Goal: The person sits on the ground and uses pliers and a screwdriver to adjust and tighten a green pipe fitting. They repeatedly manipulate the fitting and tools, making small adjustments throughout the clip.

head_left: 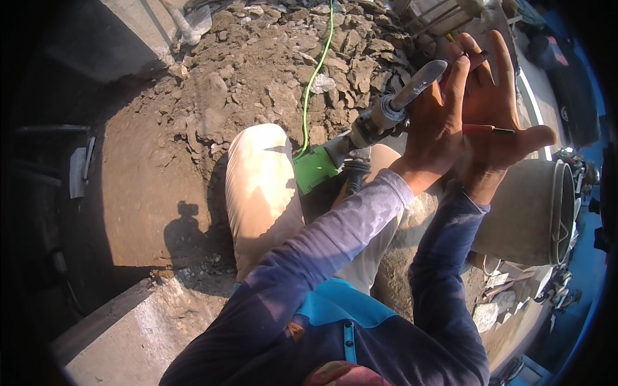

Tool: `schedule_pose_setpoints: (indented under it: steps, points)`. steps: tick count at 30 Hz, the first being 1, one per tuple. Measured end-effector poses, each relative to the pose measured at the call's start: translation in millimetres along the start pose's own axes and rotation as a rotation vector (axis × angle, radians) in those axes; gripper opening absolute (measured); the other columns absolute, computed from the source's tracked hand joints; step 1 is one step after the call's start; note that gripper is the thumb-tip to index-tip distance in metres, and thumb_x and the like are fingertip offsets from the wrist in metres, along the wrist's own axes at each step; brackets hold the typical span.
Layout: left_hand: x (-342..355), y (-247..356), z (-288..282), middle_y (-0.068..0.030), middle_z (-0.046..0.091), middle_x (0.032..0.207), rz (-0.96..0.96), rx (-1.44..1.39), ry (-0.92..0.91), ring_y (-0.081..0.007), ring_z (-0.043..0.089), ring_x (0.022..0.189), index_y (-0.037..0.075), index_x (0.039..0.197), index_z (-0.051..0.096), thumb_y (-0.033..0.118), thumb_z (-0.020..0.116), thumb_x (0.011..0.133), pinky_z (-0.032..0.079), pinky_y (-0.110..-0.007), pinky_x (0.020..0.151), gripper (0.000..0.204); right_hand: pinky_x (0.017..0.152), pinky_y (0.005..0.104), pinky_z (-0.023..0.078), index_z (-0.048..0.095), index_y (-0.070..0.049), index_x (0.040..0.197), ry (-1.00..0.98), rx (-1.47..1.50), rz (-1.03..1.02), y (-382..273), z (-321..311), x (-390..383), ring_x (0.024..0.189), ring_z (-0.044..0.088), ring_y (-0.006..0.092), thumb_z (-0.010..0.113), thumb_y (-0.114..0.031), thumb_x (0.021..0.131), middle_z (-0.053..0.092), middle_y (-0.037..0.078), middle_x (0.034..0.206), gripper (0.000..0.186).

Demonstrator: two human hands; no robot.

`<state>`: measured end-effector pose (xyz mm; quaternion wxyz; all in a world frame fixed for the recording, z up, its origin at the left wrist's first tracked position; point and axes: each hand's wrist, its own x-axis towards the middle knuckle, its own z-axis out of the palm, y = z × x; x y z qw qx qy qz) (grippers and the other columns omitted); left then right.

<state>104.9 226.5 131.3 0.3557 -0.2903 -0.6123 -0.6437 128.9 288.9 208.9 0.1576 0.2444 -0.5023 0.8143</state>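
Observation:
A demolition hammer with a green body (316, 170) lies across my lap, its metal chisel bit (420, 84) pointing up to the right. Just beside the bit is my left hand (438, 132), back toward me, its fingers closed against the fingers of my right hand. I cannot make out what they pinch, if anything. My right hand (499, 112) is held up, palm turned up and fingers spread. A small red piece (479, 130) with a thin dark end shows across its palm, partly hidden by my left hand.
Broken earth and stone rubble (270, 90) spreads ahead of my knees, crossed by a green cord (315, 80). A large grey bucket (521, 212) lies tipped on the right. A concrete edge (138, 328) runs at the lower left, and stone pieces (487, 315) lie near my right elbow.

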Motion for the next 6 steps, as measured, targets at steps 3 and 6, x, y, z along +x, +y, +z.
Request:
schedule_pose_setpoints:
  steps: [3,6]
  points:
    - [-3.1,-12.3,5.1,-0.0252,0.062,0.123,0.001,-0.051,0.012,-0.0450,0.062,0.110,0.007,0.161,0.038,0.011,0.081,0.087,0.049,-0.053,0.089,0.086,0.124,0.0477,0.041,0.027,0.005,0.169,0.271,-0.305,0.006,3.6,26.0,-3.0,0.148,0.049,0.0391,0.054,-0.093,0.088,0.046,0.028,0.160,0.130]
    - [2.6,-3.2,-3.1,-0.0241,0.063,0.128,-0.047,-0.119,-0.022,-0.0444,0.062,0.115,0.009,0.160,0.039,0.017,0.085,0.087,0.050,-0.053,0.094,0.087,0.130,0.0494,0.034,0.018,0.003,0.172,0.410,-0.542,0.081,-0.6,43.7,2.1,0.155,0.041,0.0393,0.054,-0.094,0.087,0.039,0.028,0.167,0.134]
